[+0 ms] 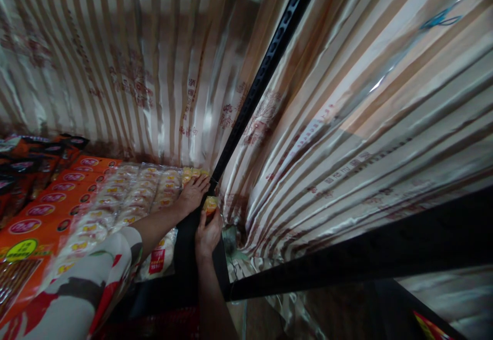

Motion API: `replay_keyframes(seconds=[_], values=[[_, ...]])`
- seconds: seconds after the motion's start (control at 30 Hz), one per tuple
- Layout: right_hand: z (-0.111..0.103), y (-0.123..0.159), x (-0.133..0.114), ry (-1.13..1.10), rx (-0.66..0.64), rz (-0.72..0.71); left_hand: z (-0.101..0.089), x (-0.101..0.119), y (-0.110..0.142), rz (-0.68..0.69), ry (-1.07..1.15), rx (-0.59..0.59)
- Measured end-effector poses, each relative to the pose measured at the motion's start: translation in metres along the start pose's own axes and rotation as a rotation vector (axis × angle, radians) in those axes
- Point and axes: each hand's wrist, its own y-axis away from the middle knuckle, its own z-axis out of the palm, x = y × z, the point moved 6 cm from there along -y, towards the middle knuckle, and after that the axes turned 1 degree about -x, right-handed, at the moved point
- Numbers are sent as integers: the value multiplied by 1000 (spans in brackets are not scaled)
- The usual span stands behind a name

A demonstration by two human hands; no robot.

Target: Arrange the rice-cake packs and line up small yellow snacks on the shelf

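My left hand reaches along the shelf and rests with fingers spread on the far end of a row of clear snack packs with yellow labels. Just below it, my right hand is closed around a small yellow-orange snack pack, held upright near the black perforated shelf upright. My left sleeve is white with red and grey patches.
Orange packets lie in rows at the left, with darker packets behind. Shiny striped plastic sheeting covers the back and right side. A black shelf edge runs across the lower right.
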Motion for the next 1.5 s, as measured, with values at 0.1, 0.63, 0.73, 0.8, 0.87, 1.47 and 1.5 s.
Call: replay_keyframes(seconds=[0.1, 0.63, 0.73, 0.8, 0.87, 1.47, 1.5], values=[[1, -1, 0, -5, -27, 4, -1, 1, 2, 8, -46, -34], [10, -34, -21, -32, 11, 26, -26, 1, 9, 20, -47, -64], [12, -42, -26, -80, 20, -11, -27, 2, 10, 27, -61, -68], [14, -47, -29, -101, 21, -14, -28, 1, 10, 31, -68, -61], [16, -52, -30, -112, 20, -7, -27, 0, 9, 25, -75, -60], [44, -74, -14, -112, 44, -121, -23, -2, 13, 49, -31, -12], [45, -75, -14, -108, 40, -121, -23, -2, 12, 45, -33, -16]])
